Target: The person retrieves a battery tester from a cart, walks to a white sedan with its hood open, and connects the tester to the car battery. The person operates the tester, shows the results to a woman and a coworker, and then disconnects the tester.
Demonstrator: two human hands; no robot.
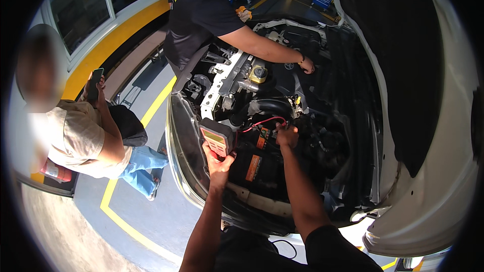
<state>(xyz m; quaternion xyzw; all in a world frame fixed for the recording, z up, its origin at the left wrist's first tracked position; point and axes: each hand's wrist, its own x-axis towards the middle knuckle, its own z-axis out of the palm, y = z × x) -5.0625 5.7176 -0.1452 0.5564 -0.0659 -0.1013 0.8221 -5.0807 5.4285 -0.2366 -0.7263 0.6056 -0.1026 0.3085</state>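
My left hand (220,167) is closed round the lower part of a boxy handheld tester (217,137) with a dark casing, a red-orange face and a small screen. A red test lead (263,120) curves from beside the tester across the engine bay. At its far end, my right hand (287,136) is closed on the lead, above the far right of a black car battery (269,167) with orange labels. Whether a clamp or a probe sits in those fingers is hidden.
A co-worker (201,20) leans in from the far left, one hand (306,65) on the dark engine cover (290,76). The raised hood (428,191) stands at the right. Another person (91,136) holds a phone (95,83) at the left, beside yellow floor lines (126,229).
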